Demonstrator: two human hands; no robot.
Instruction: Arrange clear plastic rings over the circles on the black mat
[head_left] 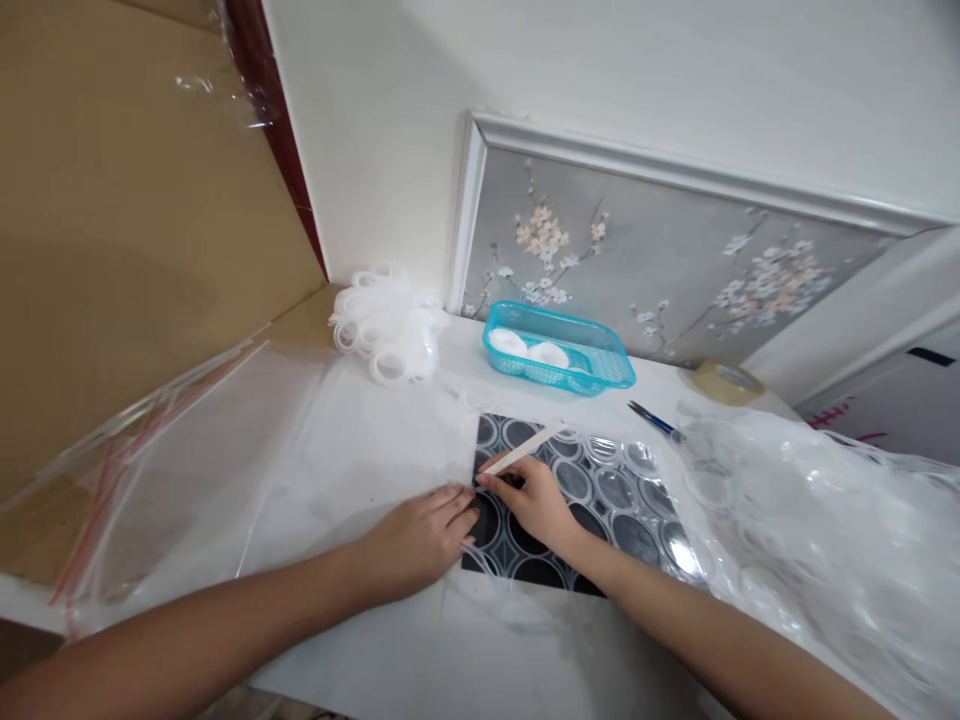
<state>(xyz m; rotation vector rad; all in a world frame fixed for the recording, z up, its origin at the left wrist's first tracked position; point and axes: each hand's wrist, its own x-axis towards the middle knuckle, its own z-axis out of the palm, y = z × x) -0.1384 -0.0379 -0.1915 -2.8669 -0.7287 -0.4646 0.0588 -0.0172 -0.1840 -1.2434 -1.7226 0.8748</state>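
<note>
A flat white stick (525,449) is pinched between the thumb and fingers of my right hand (536,500), its free end pointing up and right. Beneath that hand lies a black sheet patterned with pale circles (630,490), glossy on its right side. My left hand (424,535) rests at the sheet's left edge, fingers pressed together and almost touching my right fingertips. What its fingertips grip, if anything, is too small to make out. Thin translucent white loops (510,600) trail from below the left fingers over the sheet's lower edge.
A turquoise basket (615,370) holding white round pieces stands behind the sheet. Left of it sits a bunch of white rings (390,325). To the right are dark-tipped tweezers (652,417), a tape roll (727,382) and a translucent plastic heap (825,520). Clear bags (202,450) lie left.
</note>
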